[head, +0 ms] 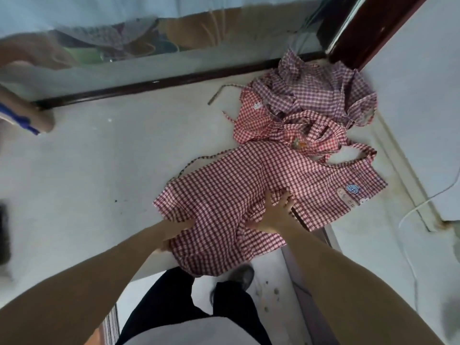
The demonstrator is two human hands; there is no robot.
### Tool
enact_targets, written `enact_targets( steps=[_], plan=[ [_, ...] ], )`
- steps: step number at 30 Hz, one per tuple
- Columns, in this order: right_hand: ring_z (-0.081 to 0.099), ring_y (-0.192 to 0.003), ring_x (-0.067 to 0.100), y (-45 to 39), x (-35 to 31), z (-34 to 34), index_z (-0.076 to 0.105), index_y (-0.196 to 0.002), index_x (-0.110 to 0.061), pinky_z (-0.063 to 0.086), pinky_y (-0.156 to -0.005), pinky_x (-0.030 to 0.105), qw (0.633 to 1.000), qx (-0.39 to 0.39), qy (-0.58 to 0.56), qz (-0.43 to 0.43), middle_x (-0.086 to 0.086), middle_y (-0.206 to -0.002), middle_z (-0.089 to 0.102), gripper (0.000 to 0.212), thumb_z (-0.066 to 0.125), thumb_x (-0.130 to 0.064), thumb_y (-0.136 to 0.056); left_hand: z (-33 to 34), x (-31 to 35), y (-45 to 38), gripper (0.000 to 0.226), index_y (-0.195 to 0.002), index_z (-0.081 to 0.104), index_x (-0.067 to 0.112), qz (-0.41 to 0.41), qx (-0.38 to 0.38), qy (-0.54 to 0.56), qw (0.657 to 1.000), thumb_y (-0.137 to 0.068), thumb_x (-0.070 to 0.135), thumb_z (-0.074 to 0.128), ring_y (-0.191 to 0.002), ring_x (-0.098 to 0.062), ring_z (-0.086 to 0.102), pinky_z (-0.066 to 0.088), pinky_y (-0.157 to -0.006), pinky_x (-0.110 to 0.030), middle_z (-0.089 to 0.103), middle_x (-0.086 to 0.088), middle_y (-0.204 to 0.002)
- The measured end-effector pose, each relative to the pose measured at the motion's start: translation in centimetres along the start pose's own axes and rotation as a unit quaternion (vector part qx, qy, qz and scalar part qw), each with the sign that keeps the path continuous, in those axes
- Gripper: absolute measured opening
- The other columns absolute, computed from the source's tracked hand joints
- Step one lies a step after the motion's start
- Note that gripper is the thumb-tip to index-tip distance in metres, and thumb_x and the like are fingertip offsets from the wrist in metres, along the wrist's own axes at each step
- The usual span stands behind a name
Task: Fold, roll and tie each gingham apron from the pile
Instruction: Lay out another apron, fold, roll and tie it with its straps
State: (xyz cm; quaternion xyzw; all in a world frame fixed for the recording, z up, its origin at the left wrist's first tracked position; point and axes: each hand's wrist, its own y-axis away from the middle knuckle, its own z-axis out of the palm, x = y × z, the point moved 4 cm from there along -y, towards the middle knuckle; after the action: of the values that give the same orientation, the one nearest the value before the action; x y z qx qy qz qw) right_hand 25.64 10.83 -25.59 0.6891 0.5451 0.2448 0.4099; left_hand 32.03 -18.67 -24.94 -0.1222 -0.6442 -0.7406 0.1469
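A red-and-white gingham apron (224,185) lies spread on the white table (99,158), its lower part hanging over the near edge. A blue patch (353,189) marks its right end. My right hand (273,215) lies flat on the middle of the cloth with fingers spread. My left hand (179,226) is at the apron's left edge, its fingers tucked under a fold and mostly hidden. Behind, at the back right, is the pile of gingham aprons (306,105), red and purple checks tangled with loose ties.
A mirror (149,46) with a dark frame stands along the table's far edge. A dark wooden post (373,28) rises at the back right. A white cable (423,205) runs on the right. Someone's forearm with a blue band (22,115) rests at the far left.
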Motion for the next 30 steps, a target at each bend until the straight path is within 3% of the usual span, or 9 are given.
enact_targets(
  steps=[6,13,15,17,20,22,24,27,30],
  plan=[
    [-0.02,-0.146,0.049,-0.2,-0.6,-1.8,-0.011,-0.157,-0.036,0.018,-0.116,0.066,0.998,0.055,-0.016,0.017,0.017,-0.161,-0.028,0.12,0.064,-0.078,-0.074,-0.7,2.6,1.3,0.104,-0.149,0.034,0.011,0.015,0.01,0.05,0.999,-0.061,0.025,0.089,-0.128,-0.033,0.051,0.035,-0.113,-0.051,0.05,-0.012,-0.144],
    [-0.003,-0.152,0.04,0.7,-0.8,-2.3,0.009,-0.16,-0.031,0.011,-0.12,0.059,0.987,0.105,-0.123,-0.009,0.01,-0.166,-0.008,0.103,0.065,-0.068,-0.081,1.7,8.3,3.1,0.056,-0.144,0.039,0.014,0.061,-0.079,0.051,0.994,-0.093,0.017,0.061,-0.116,-0.031,0.059,0.046,-0.101,-0.049,0.059,-0.011,-0.131],
    [0.018,-0.149,0.034,2.1,-2.0,-1.9,0.024,-0.156,-0.021,0.022,-0.121,0.054,0.97,0.171,-0.156,-0.078,0.009,-0.164,0.013,0.092,0.067,-0.059,-0.085,3.4,9.6,4.3,0.038,-0.13,0.048,0.018,0.071,-0.121,0.034,0.99,-0.095,0.024,0.058,-0.111,-0.028,0.06,0.05,-0.093,-0.043,0.062,-0.007,-0.123],
    [0.043,-0.126,0.024,4.7,-3.8,-1.4,0.051,-0.135,-0.013,0.04,-0.109,0.05,0.924,0.289,-0.185,-0.169,0.007,-0.139,0.045,0.059,0.06,-0.051,-0.09,5.1,11.0,5.4,0.027,-0.12,0.055,0.021,0.111,-0.151,0.022,0.982,-0.095,0.03,0.058,-0.11,-0.027,0.063,0.052,-0.093,-0.043,0.065,-0.006,-0.122],
    [0.051,-0.093,0.016,9.5,-5.8,-0.4,0.062,-0.1,-0.019,0.045,-0.083,0.041,0.819,0.401,-0.354,-0.208,-0.007,-0.099,0.056,0.036,0.043,-0.049,-0.095,7.2,13.1,6.7,0.039,-0.129,0.054,0.023,0.201,-0.167,-0.027,0.965,-0.096,0.044,0.049,-0.11,-0.025,0.064,0.052,-0.094,-0.044,0.064,-0.005,-0.128],
    [0.055,-0.091,0.016,11.8,-6.6,0.2,0.059,-0.104,-0.021,0.048,-0.081,0.038,0.776,0.375,-0.459,-0.215,-0.005,-0.097,0.059,0.039,0.044,-0.055,-0.094,8.8,13.8,7.5,0.065,-0.138,0.048,0.025,0.228,-0.178,-0.075,0.954,-0.087,0.066,0.045,-0.112,-0.022,0.063,0.051,-0.096,-0.042,0.063,0.001,-0.128],
    [0.061,-0.097,0.018,13.2,-7.1,0.3,0.054,-0.119,-0.02,0.054,-0.083,0.039,0.77,0.328,-0.503,-0.218,-0.001,-0.107,0.062,0.055,0.053,-0.065,-0.089,10.5,13.8,8.2,0.079,-0.144,0.043,0.027,0.23,-0.209,-0.1,0.945,-0.082,0.076,0.048,-0.12,-0.022,0.059,0.049,-0.102,-0.043,0.06,0.003,-0.134],
    [0.066,-0.106,0.02,13.6,-7.0,-1.2,0.042,-0.133,-0.03,0.058,-0.089,0.042,0.818,0.272,-0.473,-0.181,-0.004,-0.121,0.064,0.072,0.064,-0.072,-0.079,12.0,13.9,8.6,0.055,-0.144,0.045,0.025,0.273,-0.248,-0.126,0.921,-0.091,0.036,0.057,-0.129,-0.026,0.053,0.045,-0.106,-0.045,0.055,-0.003,-0.141],
    [0.071,-0.096,0.016,14.5,-6.7,-3.5,0.047,-0.136,-0.021,0.06,-0.085,0.038,0.828,0.272,-0.46,-0.17,-0.003,-0.114,0.07,0.06,0.07,-0.049,-0.088,12.6,13.3,8.4,0.06,-0.148,0.04,0.015,0.25,-0.317,-0.036,0.914,-0.091,0.0,0.052,-0.129,-0.03,0.053,0.044,-0.104,-0.052,0.056,-0.014,-0.139]
  ],
)
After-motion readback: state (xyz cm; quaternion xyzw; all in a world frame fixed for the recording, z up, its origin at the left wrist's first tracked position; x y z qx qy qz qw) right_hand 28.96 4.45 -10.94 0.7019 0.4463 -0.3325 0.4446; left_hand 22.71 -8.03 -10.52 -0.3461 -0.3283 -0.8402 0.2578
